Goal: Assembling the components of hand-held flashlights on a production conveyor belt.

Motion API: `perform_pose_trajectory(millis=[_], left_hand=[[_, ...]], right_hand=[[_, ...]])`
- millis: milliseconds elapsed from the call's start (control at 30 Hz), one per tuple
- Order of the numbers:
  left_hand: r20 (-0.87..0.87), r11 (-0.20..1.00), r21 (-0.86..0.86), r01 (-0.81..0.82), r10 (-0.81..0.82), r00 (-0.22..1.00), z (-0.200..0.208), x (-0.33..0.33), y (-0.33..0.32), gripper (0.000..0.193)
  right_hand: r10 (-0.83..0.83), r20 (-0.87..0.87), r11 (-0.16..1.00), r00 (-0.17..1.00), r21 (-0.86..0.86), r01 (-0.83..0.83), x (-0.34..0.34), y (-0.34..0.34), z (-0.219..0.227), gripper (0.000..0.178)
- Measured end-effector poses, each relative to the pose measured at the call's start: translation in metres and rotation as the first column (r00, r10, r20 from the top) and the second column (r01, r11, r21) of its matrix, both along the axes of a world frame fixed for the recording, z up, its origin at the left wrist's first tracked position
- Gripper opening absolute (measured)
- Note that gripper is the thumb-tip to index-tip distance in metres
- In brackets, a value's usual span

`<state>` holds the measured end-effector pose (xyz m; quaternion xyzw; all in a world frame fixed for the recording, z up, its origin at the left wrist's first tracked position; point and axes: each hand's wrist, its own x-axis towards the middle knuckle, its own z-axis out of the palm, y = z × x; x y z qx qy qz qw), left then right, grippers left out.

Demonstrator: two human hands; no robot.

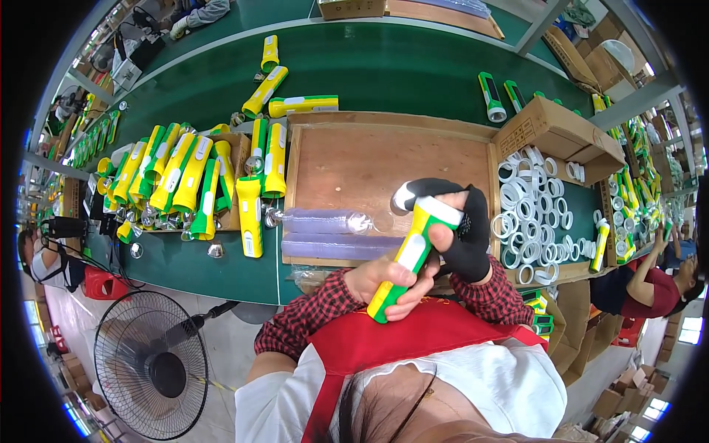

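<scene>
A yellow and green flashlight (412,253) is tilted in front of my chest, with a white ring around its wide upper end. My bare left hand (390,285) wraps its fingers round the lower part of the handle. On my right hand (470,235) is a black glove that leaves some fingertips bare; it grips the flashlight just below the white end. A small white round piece (403,197) shows at the gloved fingers' far side, its hold partly hidden. Behind the hands lies a shallow wooden tray (391,159) with clear plastic-wrapped rolls (332,246) along its near side.
Many yellow and green flashlight bodies (173,173) stand crowded in a box at left, with loose ones (303,105) beyond. White rings (535,203) fill a tray at right beside a cardboard box (557,133). A floor fan (159,369) stands near left. Other people work at both sides.
</scene>
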<state>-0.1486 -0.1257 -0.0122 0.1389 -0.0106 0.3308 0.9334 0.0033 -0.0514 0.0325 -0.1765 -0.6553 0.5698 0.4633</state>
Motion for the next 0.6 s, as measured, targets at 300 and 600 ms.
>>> perform_pose_trajectory(millis=[300,600], left_hand=[[-0.831,0.870,0.492,-0.032,0.480,0.283,0.019,-0.023,0.034,0.046],[-0.537,0.642,0.661,0.389,0.766,-0.352,-0.024,-0.027,0.059,0.046]], right_hand=[[-0.201,0.515,0.961,0.833,0.270,0.065,-0.005,0.041,-0.002,0.049],[-0.210,0.531,0.972,0.821,0.204,0.117,-0.021,0.071,-0.044,0.017]])
